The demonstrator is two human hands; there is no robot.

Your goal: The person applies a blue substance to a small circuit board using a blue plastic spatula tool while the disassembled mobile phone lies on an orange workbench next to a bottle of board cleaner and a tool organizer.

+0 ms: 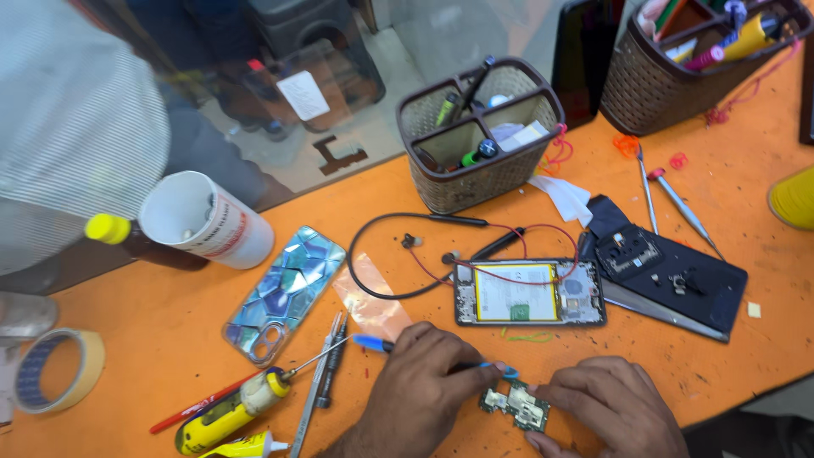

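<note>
Your left hand (421, 386) gripped a blue-tipped tool (428, 354), your right hand (612, 403) pinched a small circuit board (515, 404), at the near edge of the orange counter (153, 322), opened phone (527, 293) just behind.

circuit board (515, 405) lies before opened phone (528, 293), phone case (285, 293) to its left.

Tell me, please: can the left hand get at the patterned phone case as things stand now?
Probably yes, but not freely. The left hand grips a blue-handled tool at the circuit board. The patterned phone case lies uncovered to its left; only tweezers lie between, flat on the table.
</note>
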